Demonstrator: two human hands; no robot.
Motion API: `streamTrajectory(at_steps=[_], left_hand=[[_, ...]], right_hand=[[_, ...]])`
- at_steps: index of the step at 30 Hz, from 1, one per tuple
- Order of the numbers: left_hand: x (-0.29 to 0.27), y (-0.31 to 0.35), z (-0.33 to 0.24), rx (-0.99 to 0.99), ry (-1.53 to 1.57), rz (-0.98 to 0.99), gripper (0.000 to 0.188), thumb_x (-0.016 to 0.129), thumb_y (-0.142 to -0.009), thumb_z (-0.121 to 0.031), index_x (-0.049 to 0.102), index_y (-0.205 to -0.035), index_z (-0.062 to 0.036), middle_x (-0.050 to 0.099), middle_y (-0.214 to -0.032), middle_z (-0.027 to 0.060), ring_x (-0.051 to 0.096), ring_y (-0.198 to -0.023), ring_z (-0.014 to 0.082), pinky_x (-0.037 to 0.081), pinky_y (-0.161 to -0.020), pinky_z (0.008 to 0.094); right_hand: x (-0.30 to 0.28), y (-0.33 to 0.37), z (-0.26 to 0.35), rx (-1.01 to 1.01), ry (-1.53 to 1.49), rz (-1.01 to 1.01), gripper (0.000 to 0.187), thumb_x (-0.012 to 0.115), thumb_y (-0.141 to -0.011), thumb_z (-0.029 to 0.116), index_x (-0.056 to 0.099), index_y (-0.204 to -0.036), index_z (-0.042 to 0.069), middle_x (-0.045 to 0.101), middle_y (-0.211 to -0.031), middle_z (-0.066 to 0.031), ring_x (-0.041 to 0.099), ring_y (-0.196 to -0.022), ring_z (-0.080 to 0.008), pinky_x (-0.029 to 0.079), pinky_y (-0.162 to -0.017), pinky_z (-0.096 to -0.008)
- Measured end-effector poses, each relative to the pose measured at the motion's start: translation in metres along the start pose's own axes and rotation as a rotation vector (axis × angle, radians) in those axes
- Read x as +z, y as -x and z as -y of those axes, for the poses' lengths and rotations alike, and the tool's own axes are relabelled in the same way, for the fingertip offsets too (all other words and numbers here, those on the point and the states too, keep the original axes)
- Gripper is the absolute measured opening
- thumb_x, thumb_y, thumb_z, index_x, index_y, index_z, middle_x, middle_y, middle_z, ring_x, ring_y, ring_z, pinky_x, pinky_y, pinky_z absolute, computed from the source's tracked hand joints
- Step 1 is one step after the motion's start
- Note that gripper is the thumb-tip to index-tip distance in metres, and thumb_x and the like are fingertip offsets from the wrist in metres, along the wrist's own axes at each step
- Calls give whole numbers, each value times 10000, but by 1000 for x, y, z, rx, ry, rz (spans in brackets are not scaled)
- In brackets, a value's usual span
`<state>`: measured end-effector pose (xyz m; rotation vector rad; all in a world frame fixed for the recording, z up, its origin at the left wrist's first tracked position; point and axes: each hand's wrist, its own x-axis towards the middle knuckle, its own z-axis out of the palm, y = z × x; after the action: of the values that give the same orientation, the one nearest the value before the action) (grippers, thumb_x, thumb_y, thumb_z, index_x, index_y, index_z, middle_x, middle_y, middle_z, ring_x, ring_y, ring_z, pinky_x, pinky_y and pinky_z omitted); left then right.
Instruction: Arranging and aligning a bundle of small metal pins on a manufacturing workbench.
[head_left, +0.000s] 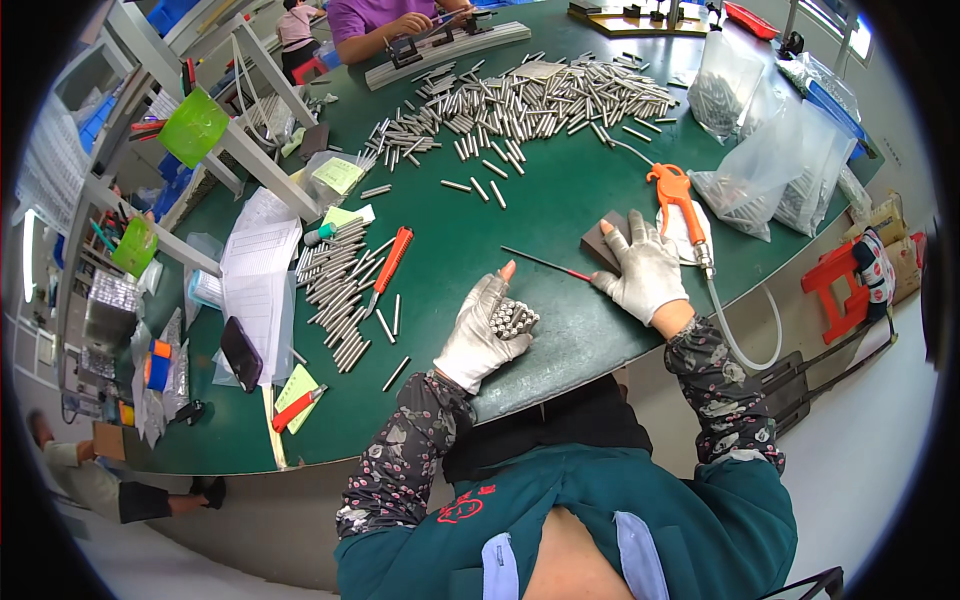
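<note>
My left hand [478, 335], in a pale work glove with bare fingertips, is closed around a bundle of short metal pins [513, 318] with their round ends facing up. My right hand [641, 268], gloved the same way, lies with its fingers spread, partly over a brown block [604, 241]. By its thumb is the red end of a thin dark rod-like tool [545, 263], possibly a needle file; whether the thumb touches it I cannot tell. Both hands are over a grey metal sheet [560, 355] at the table's near edge.
A large heap of metal pins [540, 100] covers the far table; a smaller pile [335, 285] lies left, beside an orange cutter knife [392, 262]. An orange air gun [676, 195] with a hose and bags of pins [745, 190] are right. Across the table, a co-worker's hands [410, 24] work.
</note>
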<state>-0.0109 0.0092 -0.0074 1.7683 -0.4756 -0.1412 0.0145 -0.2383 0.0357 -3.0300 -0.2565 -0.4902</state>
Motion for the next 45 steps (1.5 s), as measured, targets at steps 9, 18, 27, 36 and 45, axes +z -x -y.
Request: streamTrajectory(at_steps=[9,18,27,36,45], left_hand=[[-1,0,-8,-56,-1,-5,828,718,-602,-32,340,-1338,-75,476,-1286,75,443,-1136,235,307,-1016,312],[-3,-2,0,223,-297,-51,875,669,-647,86,229,-1393,-38,533,-942,-12,517,-840,63,419,-805,208],[-5,-2,3,168,-147,7,879,706,-643,52,244,-1385,-49,550,-976,-10,515,-917,84,423,-830,218],[-2,2,1,-11,-14,24,895,691,-613,87,249,-1382,-28,509,-885,-3,513,-809,71,418,-805,200],[1,-2,-6,-15,-38,10,867,659,-615,112,265,-1376,-21,510,-848,-14,512,-788,63,426,-773,191]], right_hand=[[-54,26,49,-704,-594,-6,526,679,-631,202,573,-1143,148,443,-1209,-255,483,-1036,-402,374,-901,-471],[-53,16,50,-664,-521,-84,443,668,-655,203,606,-1089,143,447,-1217,-243,493,-1037,-377,401,-862,-436],[-50,4,45,-479,-377,-74,448,660,-664,233,599,-1104,174,458,-1216,-245,472,-1091,-381,390,-907,-428],[-32,-6,23,-254,-212,-243,415,650,-668,200,612,-1080,159,473,-1198,-207,493,-1021,-363,393,-886,-437],[-13,0,-9,-37,-12,-189,470,686,-665,290,597,-1102,139,455,-1216,-187,454,-1096,-363,339,-937,-481]])
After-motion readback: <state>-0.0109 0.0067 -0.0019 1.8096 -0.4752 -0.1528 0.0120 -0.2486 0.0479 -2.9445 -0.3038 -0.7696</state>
